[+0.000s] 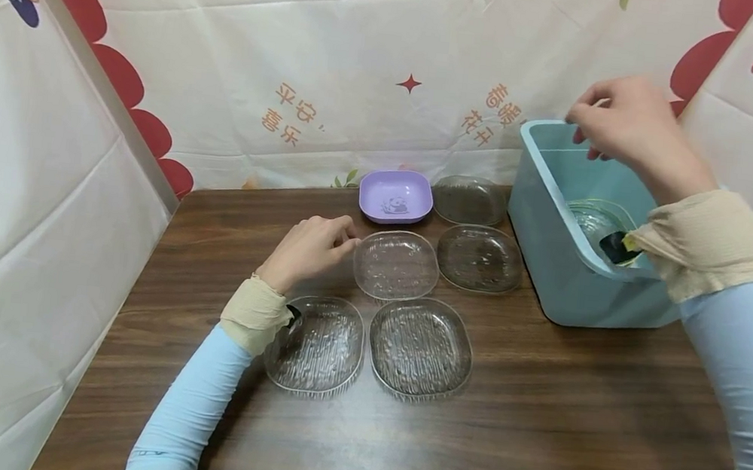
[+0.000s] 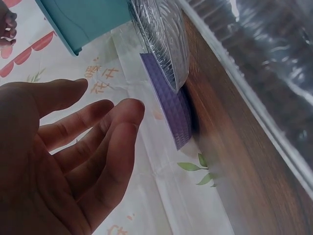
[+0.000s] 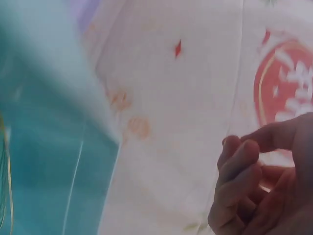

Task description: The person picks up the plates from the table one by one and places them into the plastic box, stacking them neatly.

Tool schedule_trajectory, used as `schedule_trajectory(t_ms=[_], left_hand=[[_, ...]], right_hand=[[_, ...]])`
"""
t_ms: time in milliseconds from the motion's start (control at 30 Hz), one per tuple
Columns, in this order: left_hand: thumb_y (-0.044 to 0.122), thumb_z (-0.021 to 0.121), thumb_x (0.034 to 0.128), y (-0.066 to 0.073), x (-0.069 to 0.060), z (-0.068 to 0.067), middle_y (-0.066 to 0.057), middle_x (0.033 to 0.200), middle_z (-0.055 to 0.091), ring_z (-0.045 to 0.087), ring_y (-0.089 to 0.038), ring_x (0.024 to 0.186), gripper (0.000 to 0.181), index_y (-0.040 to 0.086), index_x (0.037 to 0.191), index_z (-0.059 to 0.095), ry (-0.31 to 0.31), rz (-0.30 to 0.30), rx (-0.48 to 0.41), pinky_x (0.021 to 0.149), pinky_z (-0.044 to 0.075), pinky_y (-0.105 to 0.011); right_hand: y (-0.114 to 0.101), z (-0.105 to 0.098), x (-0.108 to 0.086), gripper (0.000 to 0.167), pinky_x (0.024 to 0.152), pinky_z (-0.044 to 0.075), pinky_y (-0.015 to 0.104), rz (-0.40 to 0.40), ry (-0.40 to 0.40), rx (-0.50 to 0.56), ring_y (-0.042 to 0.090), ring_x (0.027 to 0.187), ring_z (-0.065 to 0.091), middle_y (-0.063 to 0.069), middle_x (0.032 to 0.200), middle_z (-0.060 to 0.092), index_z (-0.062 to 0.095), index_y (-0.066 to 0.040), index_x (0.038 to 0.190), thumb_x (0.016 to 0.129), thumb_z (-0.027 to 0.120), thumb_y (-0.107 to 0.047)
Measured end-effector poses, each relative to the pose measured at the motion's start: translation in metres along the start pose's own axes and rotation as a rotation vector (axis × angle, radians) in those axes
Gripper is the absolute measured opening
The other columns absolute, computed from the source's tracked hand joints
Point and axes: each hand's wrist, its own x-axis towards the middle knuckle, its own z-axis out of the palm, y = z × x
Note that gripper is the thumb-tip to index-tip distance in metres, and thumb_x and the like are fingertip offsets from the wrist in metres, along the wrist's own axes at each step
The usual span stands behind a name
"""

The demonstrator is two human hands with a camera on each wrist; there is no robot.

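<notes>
My left hand hovers by the left edge of a clear plastic plate. In the left wrist view its fingers are loosely bent and hold nothing. Two more clear ribbed plates lie nearer me, one on the left under my wrist and another on the right. Above the light blue bin is my right hand, its fingers loosely curled. Nothing shows between its thumb and fingers in the right wrist view. Clear glossy ware lies inside the bin, partly hidden by my right wrist.
At the back of the wooden table stands a purple dish with a printed picture. Two more clear plates, one at the back and one before it, lie between it and the bin. A printed white cloth hangs behind.
</notes>
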Motion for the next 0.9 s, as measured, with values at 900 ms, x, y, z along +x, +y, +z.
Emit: schedule_trajectory(t_ms=[900], left_hand=[[0.031, 0.065, 0.1016, 0.000, -0.003, -0.007, 0.004, 0.086, 0.076, 0.071, -0.014, 0.078, 0.016, 0.016, 0.103, 0.071, -0.082, -0.051, 0.016, 0.070, 0.058, -0.039]], right_hand=[[-0.055, 0.127, -0.026, 0.020, 0.048, 0.056, 0.030, -0.181, -0.229, 0.247, 0.017, 0.051, 0.064, 0.006, 0.078, 0.072, 0.068, -0.005, 0.103, 0.102, 0.056, -0.021]])
